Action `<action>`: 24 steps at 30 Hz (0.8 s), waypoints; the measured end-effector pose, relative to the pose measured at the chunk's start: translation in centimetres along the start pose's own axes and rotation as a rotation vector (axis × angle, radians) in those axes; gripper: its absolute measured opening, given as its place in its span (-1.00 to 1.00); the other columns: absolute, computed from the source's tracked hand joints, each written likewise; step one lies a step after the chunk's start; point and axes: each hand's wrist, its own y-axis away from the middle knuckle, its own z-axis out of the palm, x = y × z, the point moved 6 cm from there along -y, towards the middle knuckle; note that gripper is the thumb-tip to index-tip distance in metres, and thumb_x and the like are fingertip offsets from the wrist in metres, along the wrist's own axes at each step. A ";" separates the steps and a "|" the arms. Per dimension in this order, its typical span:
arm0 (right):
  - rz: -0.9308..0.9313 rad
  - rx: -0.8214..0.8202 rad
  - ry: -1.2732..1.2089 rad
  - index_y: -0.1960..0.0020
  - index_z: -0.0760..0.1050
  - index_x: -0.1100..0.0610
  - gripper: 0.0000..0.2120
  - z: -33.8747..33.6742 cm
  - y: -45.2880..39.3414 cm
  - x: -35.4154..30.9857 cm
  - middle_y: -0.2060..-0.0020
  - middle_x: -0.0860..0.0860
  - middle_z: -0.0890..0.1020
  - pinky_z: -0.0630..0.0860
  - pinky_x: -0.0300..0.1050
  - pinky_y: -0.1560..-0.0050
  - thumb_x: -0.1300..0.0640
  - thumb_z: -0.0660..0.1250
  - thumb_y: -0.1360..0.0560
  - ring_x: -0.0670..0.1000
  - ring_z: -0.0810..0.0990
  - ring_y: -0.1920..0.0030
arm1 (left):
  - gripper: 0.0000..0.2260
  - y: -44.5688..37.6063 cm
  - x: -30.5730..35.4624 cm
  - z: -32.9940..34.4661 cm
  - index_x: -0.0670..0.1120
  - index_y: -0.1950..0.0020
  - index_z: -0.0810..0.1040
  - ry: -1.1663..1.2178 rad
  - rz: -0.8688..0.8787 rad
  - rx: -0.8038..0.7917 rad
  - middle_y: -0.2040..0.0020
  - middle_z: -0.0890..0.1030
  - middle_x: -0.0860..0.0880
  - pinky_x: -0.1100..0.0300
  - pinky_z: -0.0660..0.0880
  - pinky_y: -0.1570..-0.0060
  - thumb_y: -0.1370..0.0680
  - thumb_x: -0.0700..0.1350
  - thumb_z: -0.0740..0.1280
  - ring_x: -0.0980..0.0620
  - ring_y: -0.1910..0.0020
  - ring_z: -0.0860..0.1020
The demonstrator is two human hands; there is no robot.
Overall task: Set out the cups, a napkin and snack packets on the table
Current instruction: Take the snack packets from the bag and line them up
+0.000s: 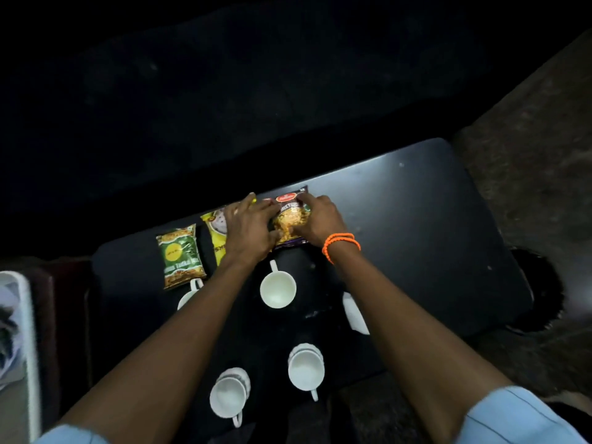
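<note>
Item in hand: dark purple foil snack packet with a red logo and pictured fried mix [292, 219], lying flat at the far edge of the black table [416, 225]. Left hand [248, 230] rests palm down on its left edge, fingers laid over it; right hand [320, 219] curls its fingers over the top right corner. Orange bead bracelet [340, 243] on the right wrist.

Left of the grip: yellow foil snack packet [215, 232], partly under the left hand; beyond it, green foil snack packet [180, 256].

Nearer than the grip: white ceramic cup [277, 288], mouth up, between the forearms; white cup [189, 293] partly hidden by the left forearm; two stacks of white cups [306, 370] [229, 395] at the near edge; white folded napkin [355, 312], partly hidden by the right forearm.
</note>
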 end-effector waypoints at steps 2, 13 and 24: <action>0.004 0.056 0.019 -0.52 0.42 0.01 -0.27 0.0 -0.3 0.3 -0.29 0.22 0.52 0.50 0.03 -0.29 0.16 0.58 -0.41 0.28 0.56 -0.28 | -0.42 -0.2 0.3 0.4 0.13 -0.55 0.47 0.023 0.004 0.024 -0.58 0.46 0.05 -0.19 0.15 -0.51 -0.53 0.17 0.46 -0.12 -0.67 0.21; 0.033 0.157 0.194 -0.51 0.41 0.04 -0.30 -1.2 -0.3 0.0 -0.36 0.23 0.47 0.51 0.21 -0.32 0.14 0.57 -0.43 0.32 0.49 -0.33 | -0.45 -0.4 -0.7 -0.1 0.10 -0.57 0.45 0.223 0.056 0.070 -0.60 0.44 0.02 -0.10 0.07 -0.51 -0.58 0.11 0.42 -0.07 -0.65 0.26; -0.388 -0.115 0.437 -0.50 0.44 -0.07 -0.30 10.1 1.0 -11.5 -0.55 0.11 0.32 0.49 0.23 -0.33 0.04 0.59 -0.41 0.22 0.28 -0.52 | -0.29 8.0 -18.9 -0.4 0.06 -0.73 0.02 0.171 -0.138 -0.179 -0.75 -0.02 0.00 -0.20 0.00 -0.62 -0.68 0.14 0.29 -0.04 -0.73 -0.07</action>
